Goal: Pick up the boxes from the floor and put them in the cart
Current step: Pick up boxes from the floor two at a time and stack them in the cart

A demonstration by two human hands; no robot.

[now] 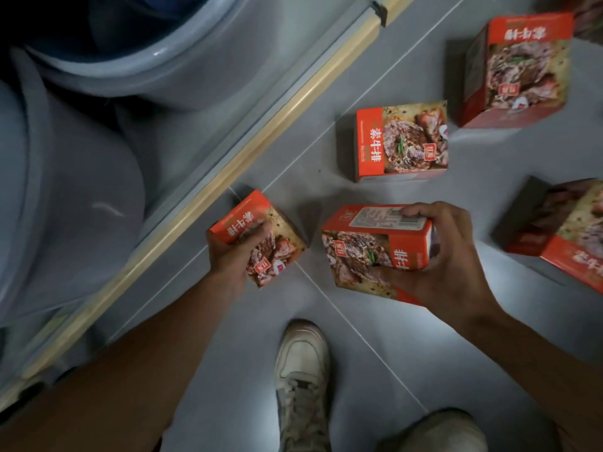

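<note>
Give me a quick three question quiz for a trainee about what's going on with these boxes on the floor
1. True or false: both hands hold a box.
2. Which hand grips the box showing a barcode label? A left, B right.
3. How many fully visible boxes lie untouched on the floor?

Key: 1 true: left hand, right hand. 2 B, the barcode box; the left hand holds the small box. 3 two: middle box, far box; others are cut off.
</note>
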